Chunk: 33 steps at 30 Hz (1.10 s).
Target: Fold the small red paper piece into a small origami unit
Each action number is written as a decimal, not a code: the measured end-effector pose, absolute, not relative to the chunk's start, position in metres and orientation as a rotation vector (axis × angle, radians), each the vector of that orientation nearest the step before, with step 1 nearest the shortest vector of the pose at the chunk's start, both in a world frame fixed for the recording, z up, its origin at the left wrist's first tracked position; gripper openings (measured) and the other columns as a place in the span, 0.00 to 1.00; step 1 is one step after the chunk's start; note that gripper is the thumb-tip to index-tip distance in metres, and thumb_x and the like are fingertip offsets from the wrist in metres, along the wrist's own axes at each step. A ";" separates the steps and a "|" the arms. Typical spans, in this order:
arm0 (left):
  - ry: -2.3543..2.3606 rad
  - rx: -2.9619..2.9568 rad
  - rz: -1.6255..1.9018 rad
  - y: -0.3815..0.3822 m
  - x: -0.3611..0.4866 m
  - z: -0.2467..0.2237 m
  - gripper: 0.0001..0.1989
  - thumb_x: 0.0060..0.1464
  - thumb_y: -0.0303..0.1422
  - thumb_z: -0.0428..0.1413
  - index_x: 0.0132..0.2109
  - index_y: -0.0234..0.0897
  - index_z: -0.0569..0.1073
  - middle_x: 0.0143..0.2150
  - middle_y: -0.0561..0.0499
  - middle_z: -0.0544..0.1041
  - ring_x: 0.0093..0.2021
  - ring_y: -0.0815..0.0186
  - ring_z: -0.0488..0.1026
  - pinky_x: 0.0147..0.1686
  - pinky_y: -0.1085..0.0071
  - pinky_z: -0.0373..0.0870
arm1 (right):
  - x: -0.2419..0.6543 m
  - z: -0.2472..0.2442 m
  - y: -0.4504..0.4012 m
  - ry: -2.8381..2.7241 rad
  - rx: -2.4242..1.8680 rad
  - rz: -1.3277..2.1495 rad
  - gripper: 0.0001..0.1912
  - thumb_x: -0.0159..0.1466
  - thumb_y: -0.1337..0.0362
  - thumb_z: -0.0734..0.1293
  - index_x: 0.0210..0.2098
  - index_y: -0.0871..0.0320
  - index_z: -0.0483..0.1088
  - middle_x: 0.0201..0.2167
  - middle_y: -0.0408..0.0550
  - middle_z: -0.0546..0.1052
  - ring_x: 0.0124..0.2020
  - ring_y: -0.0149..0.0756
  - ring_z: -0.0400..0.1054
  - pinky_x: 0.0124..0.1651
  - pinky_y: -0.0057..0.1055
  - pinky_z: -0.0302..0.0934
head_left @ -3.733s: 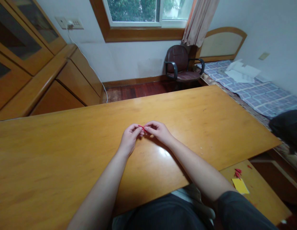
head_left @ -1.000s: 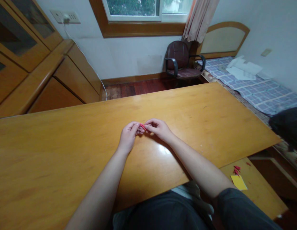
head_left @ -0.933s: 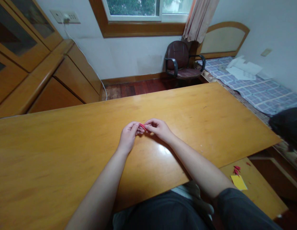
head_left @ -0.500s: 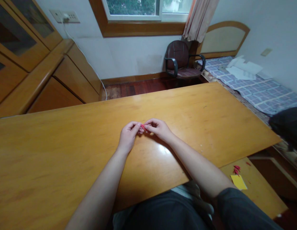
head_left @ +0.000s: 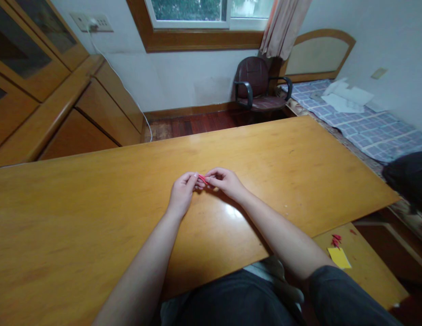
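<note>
A small red piece of folded paper (head_left: 203, 179) is held between my two hands, just above the wooden table (head_left: 95, 217). My left hand (head_left: 183, 191) pinches its left end between thumb and fingers. At the other end, my right hand (head_left: 227, 183) has thumb and forefinger closed on it. The piece looks narrow and slanted, and its exact shape is partly hidden by my fingertips. Below the table's right edge, several small red folded pieces (head_left: 336, 240) lie beside a yellow paper square (head_left: 339, 258) on a lower wooden surface (head_left: 374, 276).
Tiny white scraps (head_left: 286, 207) dot the tabletop right of my hands. Beyond the table stands a dark red armchair (head_left: 253, 83). A bed (head_left: 363, 127) with a checked cover and white papers lies to the right, near a black bag (head_left: 409, 181). Wooden cabinets (head_left: 75, 113) fill the left.
My left fingertips have shifted slightly left along the red paper, so more of it shows between the hands. My right hand stays nearly in place.
</note>
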<state>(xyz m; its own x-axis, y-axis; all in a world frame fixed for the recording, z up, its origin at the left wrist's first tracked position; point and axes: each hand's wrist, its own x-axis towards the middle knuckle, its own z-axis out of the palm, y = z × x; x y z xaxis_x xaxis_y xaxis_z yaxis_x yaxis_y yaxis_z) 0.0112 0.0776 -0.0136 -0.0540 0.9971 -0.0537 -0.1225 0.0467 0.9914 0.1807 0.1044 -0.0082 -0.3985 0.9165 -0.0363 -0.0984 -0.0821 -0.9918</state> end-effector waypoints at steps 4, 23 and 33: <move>1.168 1.048 1.272 0.077 0.012 -0.013 0.16 0.54 0.45 0.60 0.34 0.34 0.76 0.28 0.49 0.78 0.29 0.68 0.75 0.31 0.73 0.71 | 0.181 -0.007 0.104 -1.371 -0.940 1.609 0.17 0.56 0.53 0.73 0.36 0.61 0.74 0.26 0.44 0.77 0.27 0.28 0.69 0.32 0.26 0.62; 1.195 1.029 1.303 0.077 0.011 -0.011 0.12 0.51 0.40 0.63 0.33 0.34 0.75 0.26 0.52 0.77 0.26 0.70 0.72 0.30 0.74 0.69 | 0.181 -0.011 0.105 -1.372 -0.916 1.643 0.19 0.55 0.53 0.74 0.38 0.61 0.74 0.28 0.44 0.77 0.28 0.28 0.68 0.32 0.26 0.60; 1.299 1.125 1.315 0.073 0.013 -0.002 0.13 0.52 0.41 0.62 0.34 0.35 0.74 0.26 0.52 0.78 0.27 0.69 0.73 0.31 0.73 0.69 | 0.184 -0.006 0.104 -1.229 -0.871 1.781 0.16 0.58 0.53 0.73 0.38 0.59 0.75 0.31 0.45 0.78 0.31 0.29 0.71 0.38 0.29 0.66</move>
